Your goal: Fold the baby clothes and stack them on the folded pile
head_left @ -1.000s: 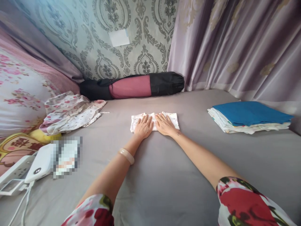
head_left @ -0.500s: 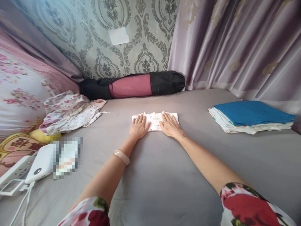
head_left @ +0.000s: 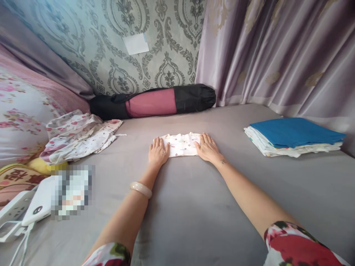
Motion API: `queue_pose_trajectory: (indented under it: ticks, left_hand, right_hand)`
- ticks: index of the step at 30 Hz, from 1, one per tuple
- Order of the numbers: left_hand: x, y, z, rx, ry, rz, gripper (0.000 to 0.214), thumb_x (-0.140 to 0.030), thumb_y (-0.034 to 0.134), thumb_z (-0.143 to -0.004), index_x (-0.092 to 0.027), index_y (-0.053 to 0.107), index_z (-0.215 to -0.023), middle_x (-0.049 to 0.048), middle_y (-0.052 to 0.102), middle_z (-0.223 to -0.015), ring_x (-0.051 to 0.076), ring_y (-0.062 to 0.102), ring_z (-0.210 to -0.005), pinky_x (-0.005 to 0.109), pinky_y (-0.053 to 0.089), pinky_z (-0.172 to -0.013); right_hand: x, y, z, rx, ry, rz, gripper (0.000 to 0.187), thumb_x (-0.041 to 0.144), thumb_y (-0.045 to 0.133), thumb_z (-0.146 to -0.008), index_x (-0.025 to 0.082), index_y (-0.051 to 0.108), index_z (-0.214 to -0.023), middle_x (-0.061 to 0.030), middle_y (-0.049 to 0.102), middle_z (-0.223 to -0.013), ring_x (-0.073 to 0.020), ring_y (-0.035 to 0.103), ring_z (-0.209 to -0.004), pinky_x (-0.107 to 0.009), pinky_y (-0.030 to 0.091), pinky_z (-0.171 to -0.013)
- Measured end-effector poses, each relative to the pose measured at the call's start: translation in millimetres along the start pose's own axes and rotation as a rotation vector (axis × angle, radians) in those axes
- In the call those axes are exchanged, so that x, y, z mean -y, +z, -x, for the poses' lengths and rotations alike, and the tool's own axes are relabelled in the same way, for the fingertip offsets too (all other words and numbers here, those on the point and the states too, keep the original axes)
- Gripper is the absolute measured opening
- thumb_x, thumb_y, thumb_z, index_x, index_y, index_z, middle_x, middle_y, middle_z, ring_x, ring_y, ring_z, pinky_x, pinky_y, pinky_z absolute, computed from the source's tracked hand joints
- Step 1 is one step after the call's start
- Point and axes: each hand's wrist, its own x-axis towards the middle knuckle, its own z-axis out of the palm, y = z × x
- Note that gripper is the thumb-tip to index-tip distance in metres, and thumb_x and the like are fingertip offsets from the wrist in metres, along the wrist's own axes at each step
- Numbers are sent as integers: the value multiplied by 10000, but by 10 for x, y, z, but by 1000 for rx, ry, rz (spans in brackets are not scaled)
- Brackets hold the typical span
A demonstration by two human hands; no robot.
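A small white cloth (head_left: 182, 145) with a tiny print lies folded into a flat strip on the grey sheet (head_left: 199, 207). My left hand (head_left: 158, 152) rests flat on its left end, fingers stretched forward. At the right end, my right hand (head_left: 208, 147) lies palm down with its fingers extended, covering that edge. The middle of the cloth shows between the two thumbs. What kind of garment or cloth it is, I cannot tell.
Folded cloths with a blue one (head_left: 296, 131) on top are stacked at right. Crumpled printed clothes (head_left: 80, 136) lie at left, above a white power bank (head_left: 41, 201) and power strip (head_left: 15, 208). A black and pink rolled bag (head_left: 151, 101) lies along the wall.
Both hands have slid outward from the middle of the cloth to its two ends, so more of the print shows. The view has shifted slightly.
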Motion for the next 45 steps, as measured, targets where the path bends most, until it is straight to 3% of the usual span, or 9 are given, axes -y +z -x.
queue_pose_trajectory:
  ticks: [8, 14, 17, 21, 27, 31, 35, 39, 45]
  left_hand:
    - [14, -31, -3, 16, -25, 49, 623, -466, 194, -991, -98, 412, -1444, 149, 347, -1543, 276, 284, -1446, 453, 282, -1161]
    - [41, -58, 57, -271, 6, 37, 580, -409, 161, -1003, -139, 498, -1389, 110, 409, -1517, 238, 254, -1461, 458, 183, -1204]
    - [35, -27, 51, -171, 70, -6, 594, -455, 209, -991, -124, 462, -1416, 140, 374, -1532, 270, 241, -1463, 488, 174, -1199]
    - [33, -9, 10, 13, 8, 8, 637, -501, 236, -978, -100, 417, -1439, 195, 347, -1534, 319, 302, -1434, 511, 275, -1148]
    - [33, -17, 1, 28, 0, 22, 642, -509, 243, -974, -105, 402, -1447, 192, 333, -1542, 316, 298, -1436, 497, 282, -1146]
    - [32, -36, 43, -117, 29, 6, 603, -485, 252, -978, -107, 467, -1397, 182, 410, -1502, 305, 315, -1430, 513, 224, -1173]
    - [16, -87, 88, -282, 162, -10, 552, -455, 251, -989, -142, 498, -1371, 134, 455, -1482, 250, 281, -1450, 489, 130, -1209]
    - [-23, -92, 82, -177, 278, -18, 552, -460, 243, -994, -159, 496, -1381, 95, 423, -1511, 241, 265, -1456, 453, 134, -1214]
    - [-43, -67, 32, 62, 251, -11, 595, -492, 222, -991, -162, 395, -1456, 102, 331, -1561, 275, 301, -1438, 481, 233, -1176]
  right_hand:
    - [12, -49, -1, 47, 8, -23, 700, 459, 170, -989, -3, 246, -1510, -189, 194, -1593, -289, 165, -1470, -418, 166, -1185]
    - [74, -126, -8, -38, -65, 12, 671, 427, 135, -991, 17, 308, -1493, -178, 210, -1590, -278, 152, -1474, -465, 92, -1193]
    - [125, -96, -29, -36, -92, 5, 684, 437, 140, -986, 12, 288, -1501, -169, 208, -1593, -267, 144, -1477, -436, 85, -1200]
    - [134, -22, -66, 59, -53, -12, 726, 482, 154, -978, 4, 235, -1518, -172, 189, -1597, -272, 126, -1480, -425, 114, -1199]
    - [107, -7, -87, 77, -51, -22, 725, 480, 167, -975, 4, 229, -1519, -167, 178, -1602, -276, 110, -1482, -425, 109, -1199]
    - [117, -70, -82, 93, -53, -46, 716, 473, 153, -977, 10, 251, -1514, -171, 208, -1593, -278, 130, -1479, -433, 125, -1196]
    - [161, -124, -78, 30, -70, -40, 697, 455, 141, -981, 17, 284, -1504, -179, 222, -1587, -278, 150, -1476, -454, 90, -1197]
    - [209, -95, -104, -17, -138, -27, 679, 457, 148, -986, 47, 297, -1506, -162, 217, -1593, -270, 145, -1478, -444, 98, -1196]
    - [185, 21, -148, 37, -133, -26, 664, 481, 157, -992, 102, 281, -1523, -139, 246, -1589, -278, 176, -1470, -461, 121, -1187]
